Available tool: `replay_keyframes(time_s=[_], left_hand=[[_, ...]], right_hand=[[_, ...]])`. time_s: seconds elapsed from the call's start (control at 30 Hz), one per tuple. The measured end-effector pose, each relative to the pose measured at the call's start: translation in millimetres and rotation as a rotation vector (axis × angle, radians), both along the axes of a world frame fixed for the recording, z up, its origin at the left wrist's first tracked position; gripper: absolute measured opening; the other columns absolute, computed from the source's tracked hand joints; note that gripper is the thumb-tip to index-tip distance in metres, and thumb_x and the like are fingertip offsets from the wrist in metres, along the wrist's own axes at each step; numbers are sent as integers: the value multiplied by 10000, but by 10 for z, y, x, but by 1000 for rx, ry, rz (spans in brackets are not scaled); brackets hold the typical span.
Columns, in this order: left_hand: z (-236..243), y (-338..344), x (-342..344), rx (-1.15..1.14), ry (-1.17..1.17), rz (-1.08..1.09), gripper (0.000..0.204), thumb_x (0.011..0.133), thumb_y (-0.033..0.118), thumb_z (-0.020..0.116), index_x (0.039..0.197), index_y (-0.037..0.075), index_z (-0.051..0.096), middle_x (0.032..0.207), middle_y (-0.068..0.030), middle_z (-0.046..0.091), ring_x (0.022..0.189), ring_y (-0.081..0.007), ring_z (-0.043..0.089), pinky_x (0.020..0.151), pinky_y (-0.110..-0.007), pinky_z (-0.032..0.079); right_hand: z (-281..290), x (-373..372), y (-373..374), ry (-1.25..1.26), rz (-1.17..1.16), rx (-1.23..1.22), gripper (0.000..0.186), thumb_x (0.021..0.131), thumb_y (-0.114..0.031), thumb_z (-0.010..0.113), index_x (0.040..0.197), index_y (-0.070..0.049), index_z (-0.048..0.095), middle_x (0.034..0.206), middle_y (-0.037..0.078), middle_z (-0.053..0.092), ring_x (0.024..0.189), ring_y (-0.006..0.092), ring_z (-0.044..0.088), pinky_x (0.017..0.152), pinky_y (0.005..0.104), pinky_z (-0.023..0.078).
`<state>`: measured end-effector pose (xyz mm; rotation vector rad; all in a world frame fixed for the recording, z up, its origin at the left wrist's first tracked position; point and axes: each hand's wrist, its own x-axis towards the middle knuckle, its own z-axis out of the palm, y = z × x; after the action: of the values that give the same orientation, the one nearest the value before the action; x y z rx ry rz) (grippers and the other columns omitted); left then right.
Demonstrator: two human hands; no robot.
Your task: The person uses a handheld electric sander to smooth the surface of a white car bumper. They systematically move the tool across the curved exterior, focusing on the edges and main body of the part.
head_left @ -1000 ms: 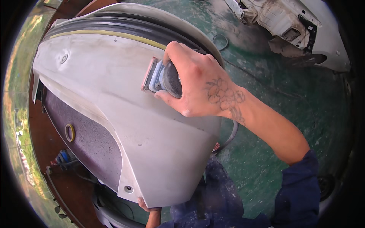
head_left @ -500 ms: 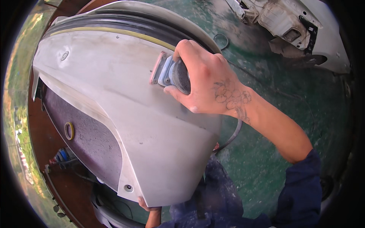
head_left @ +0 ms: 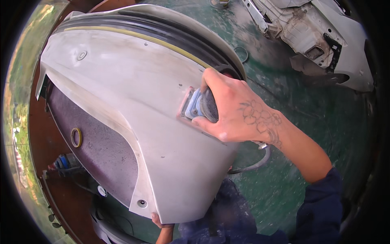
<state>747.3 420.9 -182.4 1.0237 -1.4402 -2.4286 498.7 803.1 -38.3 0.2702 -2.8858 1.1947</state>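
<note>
A long pale grey curved car body panel (head_left: 174,162) fills the middle, with a black band (head_left: 162,28) and yellow strip (head_left: 134,34) along its upper edge. My tattooed right hand (head_left: 239,114) is closed around a small sander (head_left: 193,103) with a blue body and pinkish pad, which rests on the panel's right part. My left hand (head_left: 161,223), partly hidden underneath, grips the panel's bottom edge. On the speckled purple surface (head_left: 97,158) inside the panel's cutout lies a yellow tape roll (head_left: 76,137).
A stripped car body piece (head_left: 308,44) lies on the green floor (head_left: 292,171) at upper right. A hose (head_left: 260,162) runs from beneath my right hand. Another blue-and-red tool (head_left: 63,162) sits at left beside brown boarding (head_left: 53,130), near a bright window (head_left: 18,146).
My right hand and the sander have moved rightward and, in the last half second, downward across the panel. My left hand stays at the bottom edge.
</note>
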Motion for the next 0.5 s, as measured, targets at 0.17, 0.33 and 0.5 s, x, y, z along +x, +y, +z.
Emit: replay_keyframes(time_s=[0.17,0.33,0.5], left_hand=[[-230,-347,79,73,221,-346,635,1073,442,313,1258,-109,568,1288,-276,643,1151,-358,647,1011,-507,526],[-310,-341,157,32,125,-356,773,1044,531,352,1447,-116,479,1366,-253,612,1219,-369,617,1058,-501,507],[-333,-339,229,-28,4,-368,790,1036,536,395,1485,-113,447,1374,-247,607,1197,-364,637,1021,-467,533]], right_hand=[[223,-581,-240,-69,3,61,518,832,-257,833,1109,26,498,997,278,681,1006,464,675,876,503,539],[180,-332,-61,-119,-17,64,524,834,-266,842,1121,10,501,1009,264,675,1015,459,683,895,497,538],[202,-28,50,-203,-47,95,519,824,-245,851,1118,6,504,1004,252,670,1008,448,694,892,484,544]])
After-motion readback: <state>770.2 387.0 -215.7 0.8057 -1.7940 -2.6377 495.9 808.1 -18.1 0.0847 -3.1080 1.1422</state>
